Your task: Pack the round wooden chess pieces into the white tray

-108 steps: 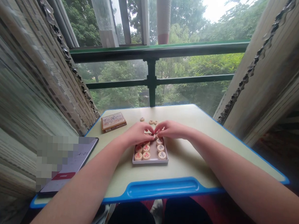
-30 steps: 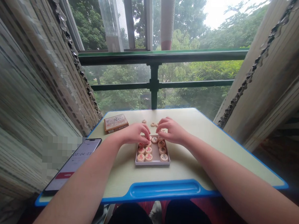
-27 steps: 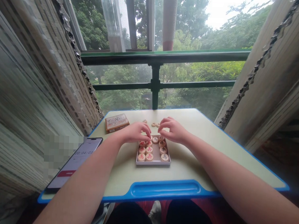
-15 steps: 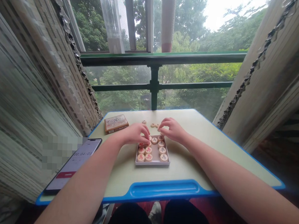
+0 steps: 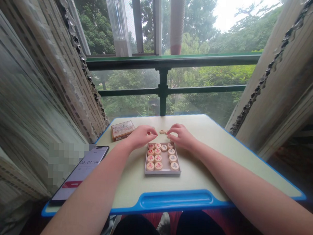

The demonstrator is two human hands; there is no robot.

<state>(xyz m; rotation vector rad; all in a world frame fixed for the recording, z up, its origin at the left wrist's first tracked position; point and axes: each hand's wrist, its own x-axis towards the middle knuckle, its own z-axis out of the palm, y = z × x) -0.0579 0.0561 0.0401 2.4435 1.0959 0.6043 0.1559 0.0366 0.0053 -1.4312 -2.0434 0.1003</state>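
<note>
A shallow white tray (image 5: 162, 173) sits mid-table, holding several round wooden Chinese chess pieces (image 5: 158, 157) with red characters. My left hand (image 5: 142, 136) hovers just past the tray's back left corner, fingers lightly curled, touching no visible piece. My right hand (image 5: 180, 137) sits above the back right corner, its fingertips beside a loose wooden piece (image 5: 162, 131) on the table. Another loose piece is partly hidden behind my right fingertips. Whether that hand holds anything is hidden.
A small brown game box (image 5: 123, 130) lies at the far left of the cream, blue-edged table (image 5: 200, 174). A phone (image 5: 78, 175) showing a timer lies at the near left. Woven blinds flank the table, and a window railing (image 5: 163, 61) stands beyond it.
My left hand has lifted off the tray's back left corner and moved farther away, uncovering the pieces there. My right hand has shifted slightly toward the loose pieces. The view has moved slightly.
</note>
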